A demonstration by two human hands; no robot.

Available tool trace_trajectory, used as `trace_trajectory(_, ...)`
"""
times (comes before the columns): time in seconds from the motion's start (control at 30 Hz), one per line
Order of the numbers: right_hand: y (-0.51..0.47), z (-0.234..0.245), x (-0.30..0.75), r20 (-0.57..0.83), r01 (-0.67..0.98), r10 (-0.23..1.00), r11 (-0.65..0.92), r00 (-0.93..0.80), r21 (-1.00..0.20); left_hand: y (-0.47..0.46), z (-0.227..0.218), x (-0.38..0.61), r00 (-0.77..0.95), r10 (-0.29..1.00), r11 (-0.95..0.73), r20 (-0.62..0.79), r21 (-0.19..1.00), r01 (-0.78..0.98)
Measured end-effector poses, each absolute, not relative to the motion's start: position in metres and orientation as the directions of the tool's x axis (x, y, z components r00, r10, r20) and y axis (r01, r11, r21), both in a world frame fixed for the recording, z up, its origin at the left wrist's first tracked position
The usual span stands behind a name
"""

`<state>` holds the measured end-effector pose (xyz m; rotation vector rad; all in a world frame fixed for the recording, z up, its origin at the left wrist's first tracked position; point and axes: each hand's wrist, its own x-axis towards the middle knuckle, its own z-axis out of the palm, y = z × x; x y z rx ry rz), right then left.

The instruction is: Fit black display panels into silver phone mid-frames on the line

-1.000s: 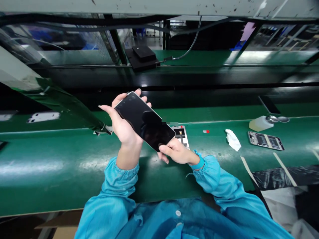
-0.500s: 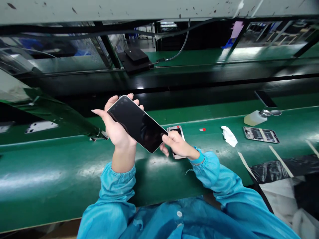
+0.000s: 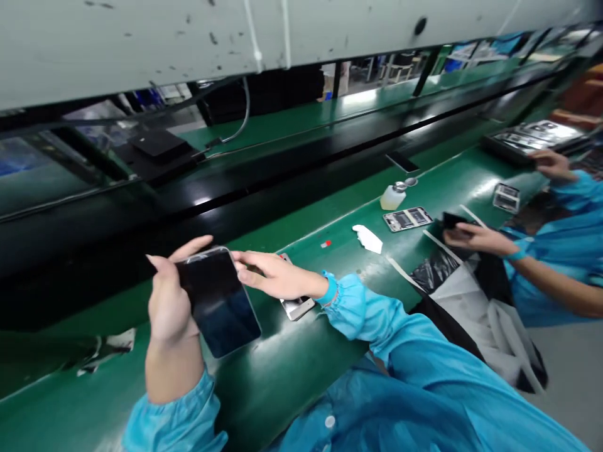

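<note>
A smartphone (image 3: 221,307) with a dark glass face and a thin light rim stands tilted above the bench. My left hand (image 3: 170,301) is closed around its left side, thumb and a finger showing at the top. At the phone's upper right edge are the fingertips of my right hand (image 3: 277,276), thumb and forefinger close together; their hold is partly hidden. Below my right hand, an opened phone housing (image 3: 298,307) lies on the green bench (image 3: 277,351), mostly covered by the hand.
A small red-and-white piece (image 3: 326,243), a crumpled white wipe (image 3: 368,239), another opened phone (image 3: 407,218) and a bottle (image 3: 392,198) lie to the right. A co-worker's hand (image 3: 480,238) holds something dark there. Farther back stands a tray (image 3: 506,154) with phone parts.
The view has swung right, bringing a co-worker into sight. The smartphone has turned more upright, and my right hand has shifted from its lower corner to its upper right edge.
</note>
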<state>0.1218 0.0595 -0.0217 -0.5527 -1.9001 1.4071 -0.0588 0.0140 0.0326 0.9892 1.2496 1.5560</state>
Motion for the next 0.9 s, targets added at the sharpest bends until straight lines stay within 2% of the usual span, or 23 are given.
trace_trajectory(0.07, 0.063, -0.024, 0.12, 0.297, -0.093, 0.731, 0.307, -0.615, -0.947, 0.015, 0.024, -0.053, -0.238, 0.97, -0.064, 0.043, 0.995, -0.082)
trace_trajectory(0.23, 0.072, -0.029, 0.119, 0.183, -0.141, 0.761, 0.122, -0.623, -0.983, 0.025, 0.008, -0.058, -0.103, 0.993, 0.047, -0.053, 0.997, -0.063)
trace_trajectory(0.37, 0.085, -0.036, 0.111, 0.16, -0.16, 0.779, 0.078, -0.606, -0.984, 0.034, 0.001, -0.065, -0.085, 0.99, 0.106, -0.109, 0.994, -0.036)
trace_trajectory(0.47, 0.1, -0.042, 0.105, 0.126, -0.199, 0.807, 0.011, -0.577, -0.98, 0.048, -0.006, -0.063, -0.055, 0.986, 0.156, -0.16, 0.985, -0.078)
trace_trajectory(0.53, 0.11, -0.044, 0.113, 0.13, -0.185, 0.846, 0.038, -0.517, -0.982, 0.067, -0.013, -0.061, -0.085, 0.981, 0.162, -0.172, 0.98, -0.114)
trace_trajectory(0.63, 0.114, -0.045, 0.161, 0.213, 0.029, 0.903, 0.24, -0.374, -0.97, 0.11, -0.021, -0.053, -0.169, 0.971, 0.144, -0.166, 0.98, -0.138)
trace_trajectory(0.7, 0.107, -0.047, 0.214, 0.24, 0.288, 0.921, 0.33, -0.307, -0.899, 0.14, -0.025, -0.045, -0.207, 0.966, 0.13, -0.156, 0.982, -0.134)
trace_trajectory(0.73, 0.1, -0.049, 0.244, 0.22, 0.419, 0.941, 0.314, -0.258, -0.852, 0.152, -0.026, -0.04, -0.218, 0.965, 0.121, -0.148, 0.984, -0.133)
trace_trajectory(0.8, 0.084, -0.054, 0.307, 0.08, 0.694, 0.995, 0.094, -0.053, -0.713, 0.172, -0.024, -0.031, -0.208, 0.969, 0.104, -0.13, 0.986, -0.129)
trace_trajectory(0.9, 0.057, -0.064, 0.392, -0.023, 0.791, 0.97, -0.21, 0.241, -0.575, 0.189, -0.015, -0.02, -0.133, 0.988, 0.062, -0.08, 0.989, -0.133)
